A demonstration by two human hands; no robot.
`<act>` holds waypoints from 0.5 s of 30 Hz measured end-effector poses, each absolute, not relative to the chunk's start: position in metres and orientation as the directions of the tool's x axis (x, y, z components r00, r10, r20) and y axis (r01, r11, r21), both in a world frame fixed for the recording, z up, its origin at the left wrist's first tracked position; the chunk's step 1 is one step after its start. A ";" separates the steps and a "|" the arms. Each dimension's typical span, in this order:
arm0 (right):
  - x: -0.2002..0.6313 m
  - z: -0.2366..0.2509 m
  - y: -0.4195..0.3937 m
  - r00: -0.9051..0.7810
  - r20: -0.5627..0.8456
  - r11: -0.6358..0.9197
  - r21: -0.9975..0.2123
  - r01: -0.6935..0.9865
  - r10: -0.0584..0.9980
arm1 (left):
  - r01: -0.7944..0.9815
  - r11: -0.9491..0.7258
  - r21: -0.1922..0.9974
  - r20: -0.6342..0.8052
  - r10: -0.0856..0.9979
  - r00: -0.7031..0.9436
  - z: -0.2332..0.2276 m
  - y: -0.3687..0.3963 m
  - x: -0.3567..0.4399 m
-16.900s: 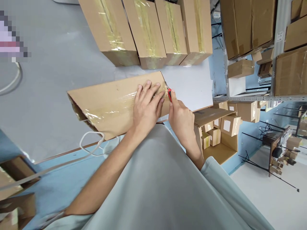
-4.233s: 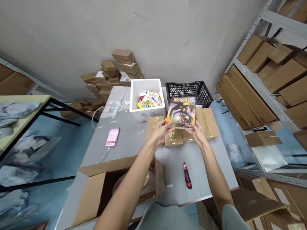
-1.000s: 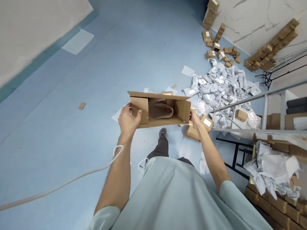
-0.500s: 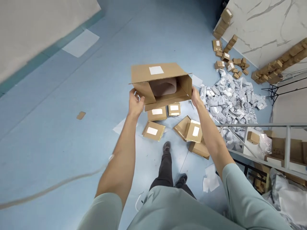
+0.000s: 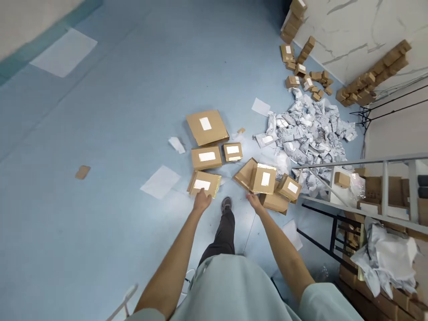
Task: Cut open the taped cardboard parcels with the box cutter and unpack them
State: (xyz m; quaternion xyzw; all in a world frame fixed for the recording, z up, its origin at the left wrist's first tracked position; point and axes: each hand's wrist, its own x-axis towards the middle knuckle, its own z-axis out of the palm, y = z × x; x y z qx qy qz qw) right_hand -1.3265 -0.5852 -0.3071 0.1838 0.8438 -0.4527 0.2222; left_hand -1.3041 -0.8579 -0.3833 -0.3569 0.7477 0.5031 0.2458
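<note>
The left hand [image 5: 202,202], free and loosely curled, overlaps a smaller box [image 5: 207,180] in view. At twelve o'clock from it, the big box [image 5: 210,130] lies label-up on the floor [image 5: 133,116]. The right hand [image 5: 254,201], also free, has a taped box [image 5: 264,179] at one o'clock.

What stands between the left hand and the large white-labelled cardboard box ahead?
In the image, the near labelled box, partly covered by the left hand, then the middle labelled box, before the large cardboard box. The hand appears above both.
</note>
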 end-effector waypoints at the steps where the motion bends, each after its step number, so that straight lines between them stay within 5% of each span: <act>1: -1.306 -0.301 -0.577 -0.804 -0.579 0.481 -0.671 0.565 0.137 | -0.766 0.265 0.586 -0.723 -0.256 -0.642 -0.375 -0.843 -1.294; 7: -1.192 -0.239 -0.517 -0.775 -0.529 0.254 -0.742 0.620 0.345 | -0.549 0.400 0.734 -0.597 -0.006 -0.802 -0.306 -0.732 -1.243; 15: -0.909 -0.147 -0.409 -0.643 -0.152 -0.008 -0.975 0.221 0.751 | 0.043 0.309 0.950 -0.150 0.572 -0.807 -0.184 -0.510 -1.102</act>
